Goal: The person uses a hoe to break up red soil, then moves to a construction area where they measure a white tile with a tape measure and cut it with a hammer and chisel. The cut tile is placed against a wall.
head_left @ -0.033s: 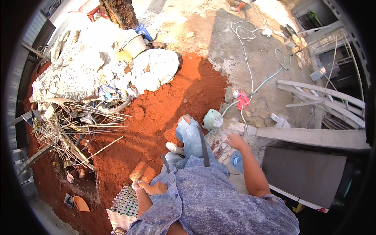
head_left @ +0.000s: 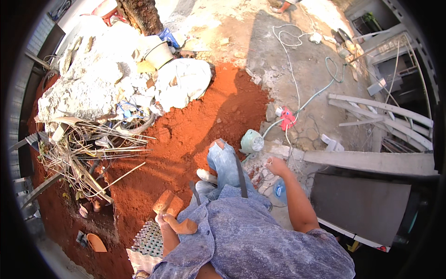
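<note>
My left hand (head_left: 162,219) is low at the left of my body, its fingers closed round a brown, stubby piece (head_left: 183,226) with a blunt end. Touching or just beyond it is an orange-brown block (head_left: 168,203), brick-like in shape; I cannot tell if the two are joined. At the right, my right hand (head_left: 277,166) is raised with curled fingers; whatever they might hold is hidden. Below it shows a clear blue plastic container (head_left: 280,191). A pale green bucket-like vessel (head_left: 252,141) stands beyond my bent knee (head_left: 222,160), in worn jeans.
Red soil (head_left: 186,130) spreads ahead. Rubble (head_left: 93,79), a white sack (head_left: 183,83) and thin sticks (head_left: 88,153) lie left. Hose (head_left: 320,89) and cable cross the ground by a red object (head_left: 287,119). A dark panel (head_left: 360,207) and concrete beam (head_left: 371,163) border the right.
My right hand has shifted very slightly left. The left hand and the pieces by it have barely moved.
</note>
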Available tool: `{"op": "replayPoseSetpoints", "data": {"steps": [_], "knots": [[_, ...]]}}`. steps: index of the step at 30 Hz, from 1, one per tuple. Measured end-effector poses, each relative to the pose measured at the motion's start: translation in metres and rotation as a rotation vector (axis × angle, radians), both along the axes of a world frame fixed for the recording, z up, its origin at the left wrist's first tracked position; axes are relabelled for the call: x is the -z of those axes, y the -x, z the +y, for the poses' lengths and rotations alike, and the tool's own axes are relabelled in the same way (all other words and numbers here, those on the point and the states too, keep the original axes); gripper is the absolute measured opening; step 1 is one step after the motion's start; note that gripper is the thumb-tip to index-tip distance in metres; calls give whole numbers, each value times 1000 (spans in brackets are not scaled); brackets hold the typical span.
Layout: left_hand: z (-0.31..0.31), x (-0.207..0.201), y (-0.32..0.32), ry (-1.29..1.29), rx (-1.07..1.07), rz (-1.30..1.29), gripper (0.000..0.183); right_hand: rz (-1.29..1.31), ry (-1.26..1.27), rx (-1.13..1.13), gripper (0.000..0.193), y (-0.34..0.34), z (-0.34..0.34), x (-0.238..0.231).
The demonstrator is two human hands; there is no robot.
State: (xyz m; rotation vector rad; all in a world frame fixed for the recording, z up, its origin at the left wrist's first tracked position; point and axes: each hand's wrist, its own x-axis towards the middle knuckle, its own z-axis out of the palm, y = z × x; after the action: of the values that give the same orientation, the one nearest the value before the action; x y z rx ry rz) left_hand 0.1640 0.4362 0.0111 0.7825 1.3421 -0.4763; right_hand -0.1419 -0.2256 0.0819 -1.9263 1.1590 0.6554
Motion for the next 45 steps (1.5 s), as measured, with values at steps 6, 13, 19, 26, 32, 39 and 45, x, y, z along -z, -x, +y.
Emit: {"op": "replayPoseSetpoints", "data": {"steps": [6, 13, 19, 26, 32, 39, 45], "knots": [[-37, 12, -26, 68, 112, -38, 26, -67, -38, 170, 35, 0, 5, 25], [-121, -13, -28, -32, 129, -79, 11, 70, -234, 490, 23, 78, 3, 31], [-127, -21, 4, -71, -91, 93, 15, 319, -507, 488, 30, 133, -5, 80], [-193, -19, 63, -341, -381, 57, 12, 51, -485, 172, 24, 32, -206, 148], [-337, -13, 79, -570, -815, -114, 12, 103, -273, -234, 25, -128, -430, 154], [-447, -34, 66, -528, -888, -179, 9, -235, -559, -445, 42, -362, -446, 14], [-445, -9, 37, -641, -767, -99, 18, -108, -1025, -1011, 69, -401, -211, -123]]}}
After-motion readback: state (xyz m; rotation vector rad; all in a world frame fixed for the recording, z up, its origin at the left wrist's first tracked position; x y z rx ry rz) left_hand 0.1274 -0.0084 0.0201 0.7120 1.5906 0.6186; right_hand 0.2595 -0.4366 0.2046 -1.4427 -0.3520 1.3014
